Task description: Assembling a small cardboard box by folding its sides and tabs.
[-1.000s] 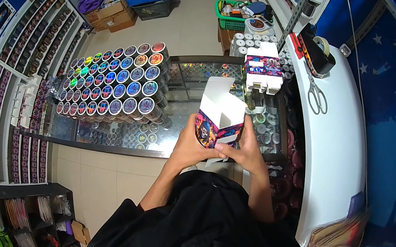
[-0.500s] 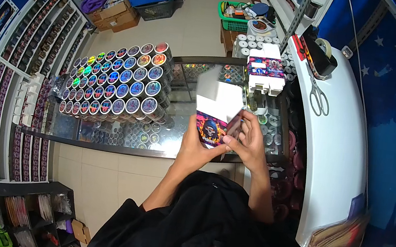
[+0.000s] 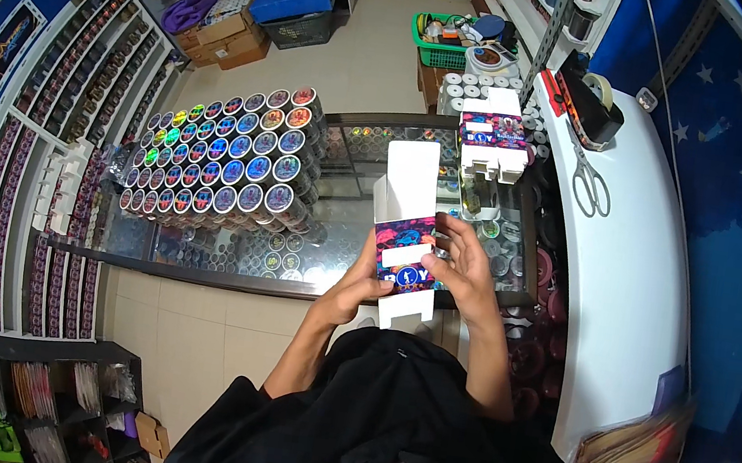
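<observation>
Between my two hands is a small printed cardboard box [image 3: 408,234], dark purple and pink with a white label patch. Its white flaps stick out at the far end and at the near end. My left hand [image 3: 351,291] grips the box's left side, with the thumb over its lower front. On the right side, my right hand [image 3: 466,272] holds it with the thumb on the front face and the fingers behind. Beyond my right hand, a stack of similar flat printed boxes [image 3: 494,131] with white flaps lies on the glass display counter [image 3: 329,266].
Rows of stacked round tins with shiny lids [image 3: 233,146] cover the counter's left half. Scissors [image 3: 591,187] and a black tape dispenser [image 3: 593,111] lie on the white table [image 3: 629,265] at right. A green basket [image 3: 450,56] stands at the back.
The box has been turned in my hands: another printed face shows, and white flaps now stick out at both ends. Both hands still hold it.
</observation>
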The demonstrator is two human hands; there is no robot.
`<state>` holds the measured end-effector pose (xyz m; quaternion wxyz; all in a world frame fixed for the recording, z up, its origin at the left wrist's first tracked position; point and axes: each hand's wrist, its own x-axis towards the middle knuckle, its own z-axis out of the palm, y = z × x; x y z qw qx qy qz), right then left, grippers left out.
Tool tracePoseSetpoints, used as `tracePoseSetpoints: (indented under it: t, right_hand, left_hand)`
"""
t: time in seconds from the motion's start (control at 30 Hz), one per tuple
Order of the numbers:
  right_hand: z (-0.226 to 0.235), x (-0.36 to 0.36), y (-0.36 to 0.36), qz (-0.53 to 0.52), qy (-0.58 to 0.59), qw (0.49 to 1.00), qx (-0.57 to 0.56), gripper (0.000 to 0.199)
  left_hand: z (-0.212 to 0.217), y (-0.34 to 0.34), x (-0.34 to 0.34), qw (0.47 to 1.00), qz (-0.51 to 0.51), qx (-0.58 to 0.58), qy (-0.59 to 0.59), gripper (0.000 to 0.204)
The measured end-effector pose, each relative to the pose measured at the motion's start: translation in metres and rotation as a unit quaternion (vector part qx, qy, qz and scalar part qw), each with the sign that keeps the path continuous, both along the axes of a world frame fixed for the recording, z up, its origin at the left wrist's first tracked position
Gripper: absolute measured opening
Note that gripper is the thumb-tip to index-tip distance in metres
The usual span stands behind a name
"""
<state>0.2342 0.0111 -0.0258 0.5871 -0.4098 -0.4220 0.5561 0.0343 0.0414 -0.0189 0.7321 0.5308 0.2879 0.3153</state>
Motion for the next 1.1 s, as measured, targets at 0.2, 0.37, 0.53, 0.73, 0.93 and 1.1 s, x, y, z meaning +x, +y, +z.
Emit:
tracePoseSetpoints:
  t: [0.2, 0.37, 0.53, 0.73, 0.93, 1.1]
  right_hand:
    - [-0.006, 0.009, -0.004, -0.023, -0.017, 1.000, 0.010, 0.078]
    - [-0.011, 0.012, -0.007, -0.065, 0.037, 0.997, -0.003, 0.059]
    - [-0.021, 0.022, -0.009, -0.022, 0.055, 0.998, -0.032, 0.031]
    - [-0.025, 0.001, -0.008, -0.067, 0.056, 0.996, -0.025, 0.029]
    - [-0.017, -0.030, -0.010, -0.069, 0.008, 0.996, -0.052, 0.015]
    - [-0.020, -0.069, -0.008, -0.077, 0.010, 0.994, -0.080, 0.013]
  left_hand:
    - [-0.012, -0.019, 0.009, 0.999, 0.007, -0.033, -0.014, 0.081]
    - [-0.013, -0.022, 0.019, 0.986, 0.135, 0.025, 0.097, 0.039]
    - [-0.004, -0.019, 0.018, 0.962, 0.256, 0.068, 0.062, 0.027]
    - [-0.013, -0.017, -0.016, 0.960, 0.264, 0.075, 0.056, 0.016]
    - [-0.014, -0.008, -0.070, 0.971, 0.232, 0.049, 0.038, 0.014]
    - [-0.008, 0.003, -0.125, 0.969, 0.215, 0.069, 0.099, 0.015]
